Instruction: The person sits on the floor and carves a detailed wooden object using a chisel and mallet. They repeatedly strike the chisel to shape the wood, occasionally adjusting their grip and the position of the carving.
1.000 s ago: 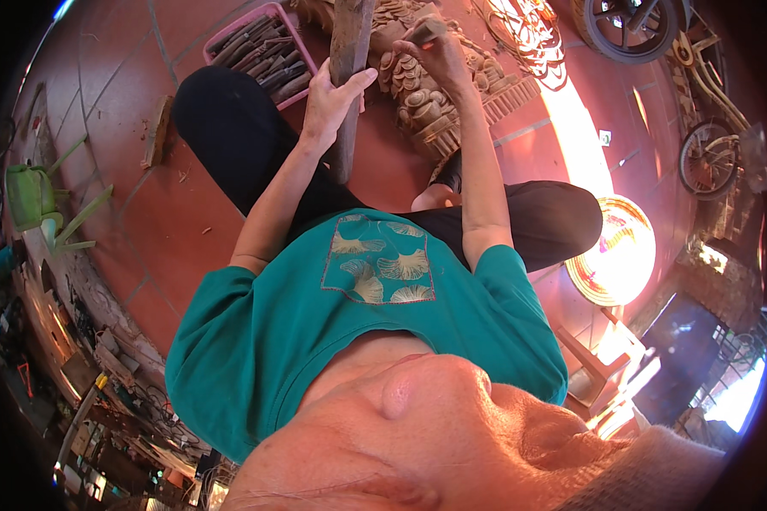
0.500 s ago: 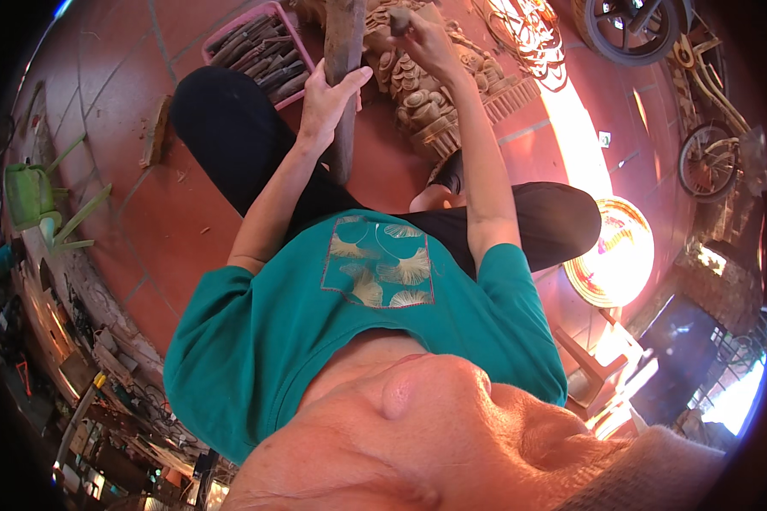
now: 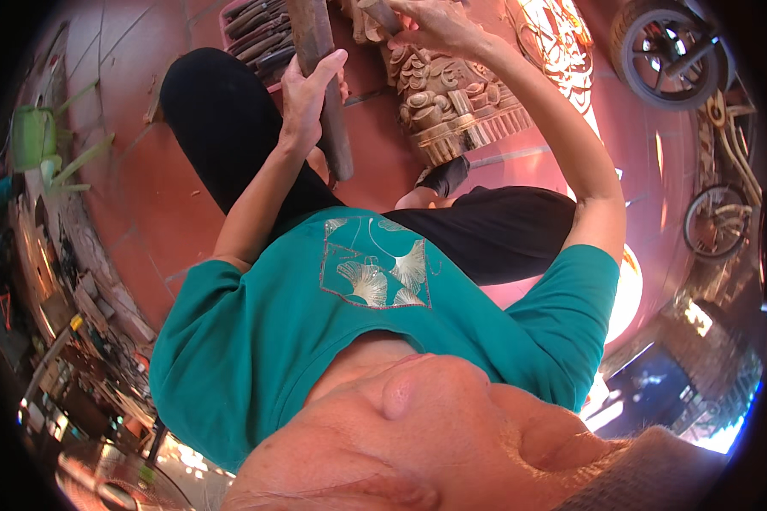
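Note:
My left hand [image 3: 302, 104] is wrapped round a long, thick wooden bar [image 3: 338, 145] that slants away from me, its far end cut off by the top edge. In front and to the right lies a pale carved wooden piece [image 3: 456, 106] with deep relief and a ridged border. Over its far part my right hand [image 3: 439, 27] is closed on a short, brown, blunt-ended object [image 3: 378, 15], whose kind I cannot make out. My right elbow is bent out to the side.
Beyond my left knee stands a pink basket [image 3: 225, 36] full of wooden-handled tools [image 3: 260, 30]. A green plastic chair [image 3: 34, 140] is at the far left. Wheels [image 3: 669, 53] and a coil of pale cord or strips [image 3: 558, 51] lie on the right of the tiled floor [image 3: 136, 204].
My right elbow has swung out to the right, and the right hand has turned with the short brown object. The left hand stays on the bar. The whole view has shifted slightly.

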A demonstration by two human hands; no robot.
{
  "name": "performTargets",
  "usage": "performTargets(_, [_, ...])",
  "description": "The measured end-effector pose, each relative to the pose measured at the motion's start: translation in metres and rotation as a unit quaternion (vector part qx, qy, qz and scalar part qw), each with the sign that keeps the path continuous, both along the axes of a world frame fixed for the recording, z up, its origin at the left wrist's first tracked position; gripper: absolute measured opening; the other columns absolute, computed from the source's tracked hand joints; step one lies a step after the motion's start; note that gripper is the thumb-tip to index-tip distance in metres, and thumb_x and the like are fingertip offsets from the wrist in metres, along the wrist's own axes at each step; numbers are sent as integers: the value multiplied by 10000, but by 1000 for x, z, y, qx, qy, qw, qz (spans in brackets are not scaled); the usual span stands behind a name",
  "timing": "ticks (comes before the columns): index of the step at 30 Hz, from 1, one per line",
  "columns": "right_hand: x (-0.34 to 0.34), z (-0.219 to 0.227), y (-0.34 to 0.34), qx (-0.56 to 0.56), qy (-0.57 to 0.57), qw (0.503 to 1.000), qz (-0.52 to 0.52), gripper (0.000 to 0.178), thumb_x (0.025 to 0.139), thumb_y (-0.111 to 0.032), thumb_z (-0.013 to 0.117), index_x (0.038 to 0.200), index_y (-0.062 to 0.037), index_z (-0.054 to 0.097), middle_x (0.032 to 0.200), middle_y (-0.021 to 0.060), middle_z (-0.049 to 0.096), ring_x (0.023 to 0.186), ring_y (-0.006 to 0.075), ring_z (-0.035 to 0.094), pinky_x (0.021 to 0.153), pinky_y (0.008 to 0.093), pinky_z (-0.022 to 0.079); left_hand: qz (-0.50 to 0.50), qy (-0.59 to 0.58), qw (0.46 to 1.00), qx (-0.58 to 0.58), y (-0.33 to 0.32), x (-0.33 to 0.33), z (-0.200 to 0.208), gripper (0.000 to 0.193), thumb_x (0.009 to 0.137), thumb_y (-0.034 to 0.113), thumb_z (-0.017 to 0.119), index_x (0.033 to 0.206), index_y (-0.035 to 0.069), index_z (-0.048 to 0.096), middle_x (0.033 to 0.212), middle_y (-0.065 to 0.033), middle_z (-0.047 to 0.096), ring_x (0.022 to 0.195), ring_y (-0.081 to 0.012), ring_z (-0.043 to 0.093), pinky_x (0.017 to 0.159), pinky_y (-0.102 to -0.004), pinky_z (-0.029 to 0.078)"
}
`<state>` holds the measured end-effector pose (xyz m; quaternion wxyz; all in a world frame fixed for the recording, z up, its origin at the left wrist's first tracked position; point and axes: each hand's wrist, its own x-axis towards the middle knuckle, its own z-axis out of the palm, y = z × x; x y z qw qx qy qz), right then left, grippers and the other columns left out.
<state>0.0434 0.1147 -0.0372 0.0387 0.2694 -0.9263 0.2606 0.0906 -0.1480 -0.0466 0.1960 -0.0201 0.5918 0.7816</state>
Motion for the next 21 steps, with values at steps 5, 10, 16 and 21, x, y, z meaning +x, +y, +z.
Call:
performTargets(5, [-4,-34,-1,7,-74,996,50,375,875,-291,781,1039,-27,570,802,167,672,802,404,675,715,490,497,30,6,998,-48,-11,24,5,388,953,236,743,1222,21,563,816,-28,601,639,-108,589,575,-253,502])
performTargets(10, [-26,-62,-15,11,-73,990,118,364,852,-247,782,1096,-57,591,807,166,674,830,404,682,721,495,498,30,12,991,-134,-23,41,1,394,931,236,769,1199,28,568,813,-24,599,637,-109,600,575,-252,508])
performTargets(16, [-27,-67,-37,31,5,986,163,271,819,-224,766,959,-73,589,737,187,657,714,420,672,621,518,510,50,16,997,-56,-17,55,-17,362,896,174,804,1135,46,564,814,-25,629,602,-106,612,537,-255,511])
performTargets(21, [-16,-62,-32,74,-37,989,125,291,803,-237,782,956,-78,592,741,191,653,724,430,668,624,528,496,45,1,998,-53,-28,51,-38,347,893,140,795,1110,50,539,795,-27,630,575,-113,615,504,-265,523])
